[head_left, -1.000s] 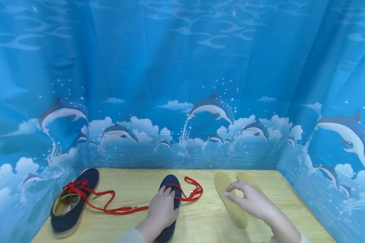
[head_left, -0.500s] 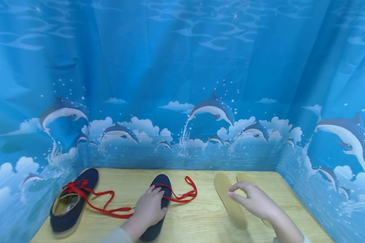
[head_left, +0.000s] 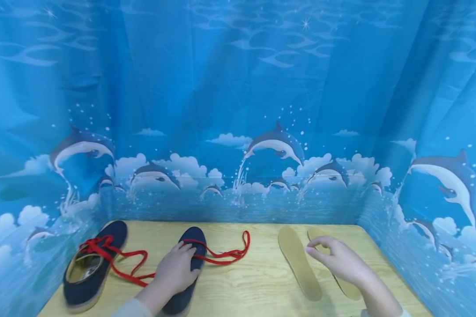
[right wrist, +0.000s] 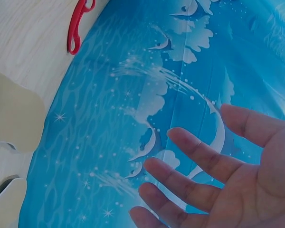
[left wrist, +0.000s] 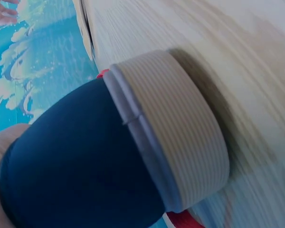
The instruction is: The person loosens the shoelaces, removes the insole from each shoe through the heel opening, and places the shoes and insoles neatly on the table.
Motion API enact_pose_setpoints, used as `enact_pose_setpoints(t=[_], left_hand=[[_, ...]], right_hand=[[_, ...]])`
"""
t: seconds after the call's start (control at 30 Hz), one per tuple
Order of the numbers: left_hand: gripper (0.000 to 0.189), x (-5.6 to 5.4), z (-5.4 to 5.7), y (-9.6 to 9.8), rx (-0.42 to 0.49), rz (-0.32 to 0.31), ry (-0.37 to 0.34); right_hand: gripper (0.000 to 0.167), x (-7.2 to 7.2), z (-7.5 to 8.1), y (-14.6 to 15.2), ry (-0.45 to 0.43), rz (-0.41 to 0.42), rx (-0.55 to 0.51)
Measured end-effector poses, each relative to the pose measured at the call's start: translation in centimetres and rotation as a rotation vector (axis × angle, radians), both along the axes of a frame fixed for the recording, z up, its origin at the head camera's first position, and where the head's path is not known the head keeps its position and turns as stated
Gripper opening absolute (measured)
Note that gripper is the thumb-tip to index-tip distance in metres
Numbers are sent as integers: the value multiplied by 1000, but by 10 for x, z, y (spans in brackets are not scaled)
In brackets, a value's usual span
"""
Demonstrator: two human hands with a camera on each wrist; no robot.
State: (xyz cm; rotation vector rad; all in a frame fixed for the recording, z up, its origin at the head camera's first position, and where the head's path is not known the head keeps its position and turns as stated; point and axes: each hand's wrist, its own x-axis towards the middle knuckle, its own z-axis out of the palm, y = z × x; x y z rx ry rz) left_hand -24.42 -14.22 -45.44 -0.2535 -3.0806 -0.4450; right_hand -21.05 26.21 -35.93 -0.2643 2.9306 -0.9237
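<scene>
My left hand grips a navy shoe from above, fingers over its top and thumb at the right side. The shoe lies toe away, with a red shoelace trailing to the right. In the left wrist view, its navy heel and pale ribbed sole fill the middle, and the palm touches the heel. My right hand hovers with loosely bent fingers and holds nothing. Below it lie two tan insoles, the left insole in full view and the right insole partly hidden.
Another navy shoe, its red laces tied on top, stands at the table's left edge. Its loose lace ends run toward the gripped shoe. A blue dolphin-print curtain encloses the back and sides of the wooden table.
My left hand has slid the gripped shoe leftward, closer to the other shoe, and its lace has trailed along. The right hand has drifted slightly right over the insoles.
</scene>
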Motion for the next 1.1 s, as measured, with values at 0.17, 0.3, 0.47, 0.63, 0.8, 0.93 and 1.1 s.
enact_pose_setpoints(t=[0.17, 0.3, 0.47, 0.63, 0.8, 0.93, 1.1], left_hand=[[57, 1, 4, -18, -10, 6, -14], [57, 0, 5, -32, -19, 4, -11], [58, 0, 5, -47, -14, 29, -27], [59, 0, 5, -59, -20, 66, -48], [59, -2, 7, -70, -29, 65, -49], [60, -3, 8, -81, -35, 58, -54], [61, -5, 6, -95, -39, 53, -52]], right_hand=[[46, 0, -1, 4, 0, -12, 3], [46, 0, -2, 8, -10, -20, 7], [46, -2, -3, 11, -20, -28, 3], [47, -2, -3, 13, -22, -30, 3], [49, -3, -2, 18, -13, -28, 6], [48, -4, -1, 21, -24, -31, -2], [46, -5, 0, 24, -32, -35, -6]])
